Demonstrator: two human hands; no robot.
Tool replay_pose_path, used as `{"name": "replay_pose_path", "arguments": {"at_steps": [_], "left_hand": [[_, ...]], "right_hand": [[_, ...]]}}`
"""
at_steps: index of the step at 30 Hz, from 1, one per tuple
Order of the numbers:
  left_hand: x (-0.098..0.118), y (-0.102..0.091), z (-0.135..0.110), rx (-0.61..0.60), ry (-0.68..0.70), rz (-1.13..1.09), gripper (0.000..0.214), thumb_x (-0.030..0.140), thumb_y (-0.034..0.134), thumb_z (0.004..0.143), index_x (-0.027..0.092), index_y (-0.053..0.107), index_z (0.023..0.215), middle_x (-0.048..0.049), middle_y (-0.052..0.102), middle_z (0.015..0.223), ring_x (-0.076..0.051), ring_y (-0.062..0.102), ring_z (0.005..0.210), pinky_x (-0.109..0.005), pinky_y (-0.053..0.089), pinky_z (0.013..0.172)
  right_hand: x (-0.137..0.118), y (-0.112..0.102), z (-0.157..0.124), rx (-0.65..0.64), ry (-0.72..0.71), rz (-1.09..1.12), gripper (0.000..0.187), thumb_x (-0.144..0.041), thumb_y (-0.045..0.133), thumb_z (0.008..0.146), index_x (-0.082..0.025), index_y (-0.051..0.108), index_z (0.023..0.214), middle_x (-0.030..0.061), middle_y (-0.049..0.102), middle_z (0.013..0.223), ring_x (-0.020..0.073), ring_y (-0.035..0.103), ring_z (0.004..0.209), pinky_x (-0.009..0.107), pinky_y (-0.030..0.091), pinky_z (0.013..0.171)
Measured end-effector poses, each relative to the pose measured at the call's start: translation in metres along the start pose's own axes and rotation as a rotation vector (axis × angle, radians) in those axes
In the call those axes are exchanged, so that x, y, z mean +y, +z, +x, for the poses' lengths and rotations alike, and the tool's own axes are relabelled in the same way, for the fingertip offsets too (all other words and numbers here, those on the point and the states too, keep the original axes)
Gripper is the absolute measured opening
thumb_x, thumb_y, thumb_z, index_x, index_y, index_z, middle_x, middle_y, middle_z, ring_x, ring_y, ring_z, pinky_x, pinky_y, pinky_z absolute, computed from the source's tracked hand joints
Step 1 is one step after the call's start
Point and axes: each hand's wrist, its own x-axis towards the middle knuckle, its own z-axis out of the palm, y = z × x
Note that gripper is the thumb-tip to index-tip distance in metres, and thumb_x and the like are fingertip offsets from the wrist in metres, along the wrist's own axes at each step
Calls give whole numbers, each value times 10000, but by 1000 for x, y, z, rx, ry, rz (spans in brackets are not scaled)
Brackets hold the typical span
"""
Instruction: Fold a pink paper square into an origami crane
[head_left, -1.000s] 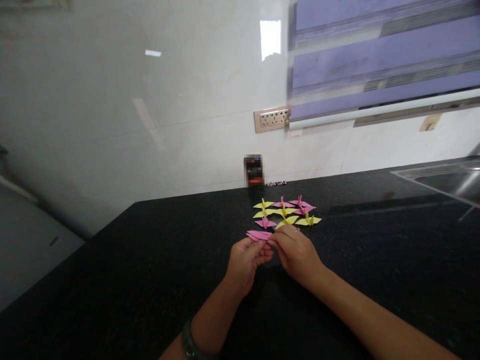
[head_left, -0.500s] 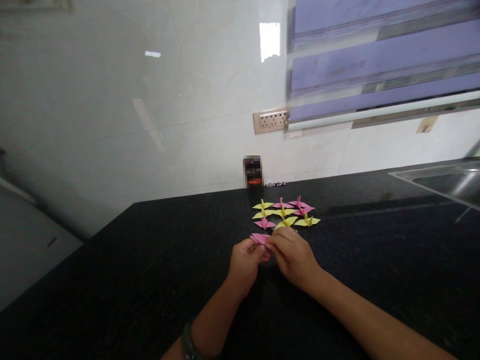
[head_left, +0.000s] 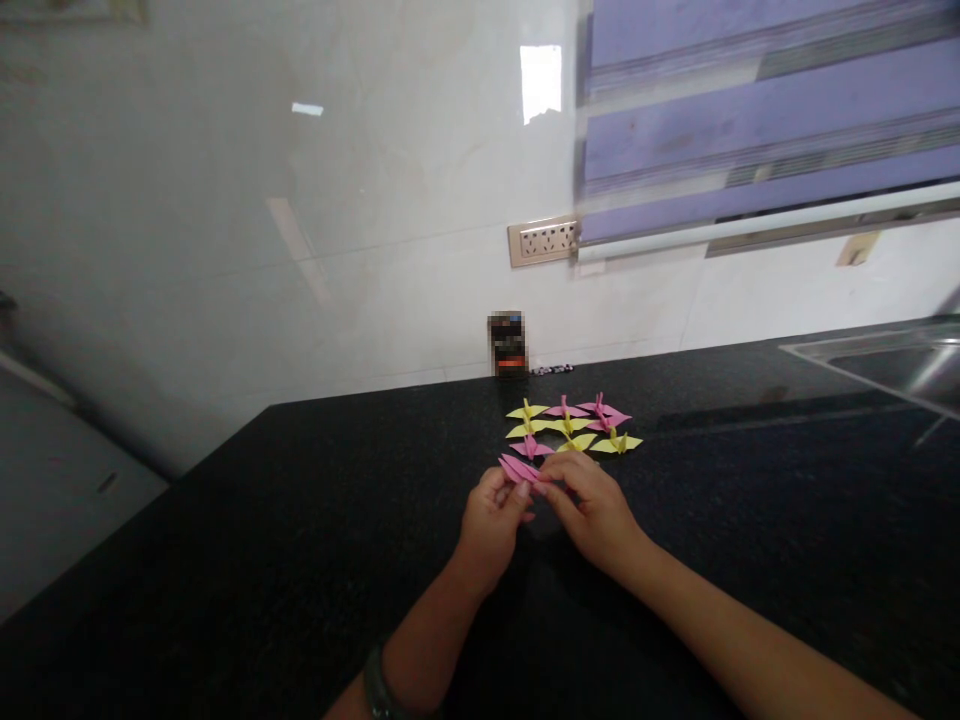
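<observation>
Between my two hands is a folded piece of pink paper (head_left: 519,468), long and pointed at its left end. My left hand (head_left: 491,520) pinches it from below and the left, thumb on the near side. My right hand (head_left: 589,500) grips its right end between thumb and fingers, which partly cover it. Just beyond my hands stand several finished paper cranes in rough rows, among them a pink crane (head_left: 529,447), a yellow crane (head_left: 617,443) and another yellow crane (head_left: 526,410).
The cranes stand on a black countertop (head_left: 300,520). Against the tiled wall are a small blurred-out box (head_left: 508,345) and a patterned strip (head_left: 553,370). A metal sink (head_left: 885,355) lies at the far right. A socket panel (head_left: 544,241) and a purple blind (head_left: 750,120) are above.
The folded pink paper has tilted, its left tip rising slightly. My right fingers have shifted a little and uncover more of the yellow crane behind them.
</observation>
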Motion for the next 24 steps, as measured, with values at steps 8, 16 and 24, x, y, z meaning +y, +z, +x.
{"name": "replay_pose_path", "arguments": {"at_steps": [8, 16, 24], "left_hand": [[-1, 0, 0, -5, 11, -27, 222, 312, 527, 678, 126, 588, 783, -40, 585, 697, -124, 528, 632, -221, 421, 557], [0, -5, 0, 45, 140, 230, 225, 307, 479, 704, 141, 579, 590, 0, 503, 527, -107, 461, 527, -209, 362, 518], [5, -3, -2, 39, 199, 284, 211, 292, 471, 709, 159, 593, 600, -3, 493, 557, -116, 461, 546, -202, 350, 517]], "right_hand": [[-5, 0, -2, 15, 138, 117, 90, -172, 478, 739, -168, 561, 702, 29, 544, 680, 133, 506, 656, 262, 414, 606], [-6, 7, -3, -5, 457, 401, 134, -272, 541, 686, -153, 569, 741, -5, 523, 587, 98, 476, 508, 217, 402, 473], [-6, 3, -1, 7, 512, 451, 124, -254, 543, 670, -141, 592, 658, 3, 550, 567, 94, 475, 504, 212, 397, 468]]}}
